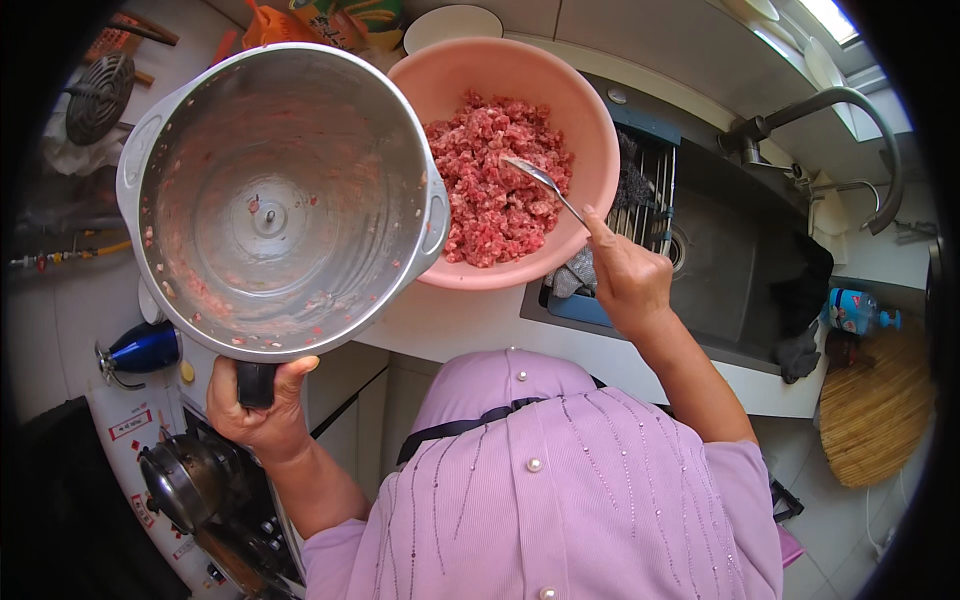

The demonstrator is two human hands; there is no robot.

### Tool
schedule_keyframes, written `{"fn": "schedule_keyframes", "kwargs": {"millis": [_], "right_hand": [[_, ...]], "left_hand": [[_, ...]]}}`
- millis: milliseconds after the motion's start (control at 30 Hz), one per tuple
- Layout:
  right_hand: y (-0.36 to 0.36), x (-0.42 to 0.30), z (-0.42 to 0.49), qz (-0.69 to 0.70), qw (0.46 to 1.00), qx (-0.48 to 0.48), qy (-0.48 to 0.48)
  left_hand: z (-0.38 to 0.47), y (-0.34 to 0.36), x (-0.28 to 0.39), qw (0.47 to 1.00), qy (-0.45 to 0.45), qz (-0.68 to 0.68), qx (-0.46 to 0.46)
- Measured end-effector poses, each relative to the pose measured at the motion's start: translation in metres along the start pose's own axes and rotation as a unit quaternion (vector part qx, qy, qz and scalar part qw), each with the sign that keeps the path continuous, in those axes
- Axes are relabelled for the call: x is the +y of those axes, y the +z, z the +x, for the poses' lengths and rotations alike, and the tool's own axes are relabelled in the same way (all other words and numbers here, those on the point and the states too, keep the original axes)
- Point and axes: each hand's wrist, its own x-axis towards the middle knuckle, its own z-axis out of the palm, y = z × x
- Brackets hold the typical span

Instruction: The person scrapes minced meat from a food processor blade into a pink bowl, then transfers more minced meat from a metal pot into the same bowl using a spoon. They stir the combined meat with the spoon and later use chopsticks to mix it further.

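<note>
My left hand (259, 409) grips the black handle (256, 384) of a large metal grinder bowl (285, 180), held tilted so that its inside faces me. Scraps of raw meat cling to its wall and floor, and a short spindle stands in the middle of the base. To its right is a pink plastic basin (585, 187) with a heap of raw minced meat (499, 180); the metal bowl's rim overlaps the basin's left side. A metal spoon (541, 178) is in my right hand (631, 274), its tip resting against the mince.
Right of the basin lies a dark sink (720, 277) with a tall faucet (847, 97) and a dish rack (652, 187). A blue thermos jug (142, 345) and a steel pot (180, 480) are at left. A round wooden board (874, 405) and blue bottle (855, 311) stand far right.
</note>
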Motion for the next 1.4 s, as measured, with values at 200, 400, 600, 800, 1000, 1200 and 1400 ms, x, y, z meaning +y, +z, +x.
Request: {"fn": "schedule_keyframes", "kwargs": {"millis": [200,400,600,800,1000,1200,1400], "right_hand": [[0.001,0.003,-0.011,-0.025,0.999,0.003,-0.023],[0.002,0.007,0.000,0.005,0.999,0.041,-0.022],[0.008,0.012,-0.008,0.011,1.000,-0.005,-0.006],[-0.013,-0.001,0.008,0.298,0.934,0.008,0.196],[-0.049,-0.020,0.034,0.494,0.829,-0.036,0.260],[-0.060,-0.036,0.074,0.388,0.909,-0.136,0.069],[-0.048,-0.061,0.105,0.052,0.972,-0.216,-0.072]], "left_hand": [[0.002,0.006,0.003,1.000,0.009,-0.001,0.019],[0.000,0.006,0.006,1.000,0.001,0.003,0.011],[0.000,0.006,0.008,1.000,0.000,0.005,-0.006],[0.002,0.003,0.010,0.997,-0.010,0.011,-0.077],[0.022,0.017,0.029,0.988,0.094,-0.011,-0.123],[0.026,0.024,0.023,0.967,0.190,-0.009,-0.169],[0.025,0.035,0.027,0.958,0.226,0.000,-0.176]]}}
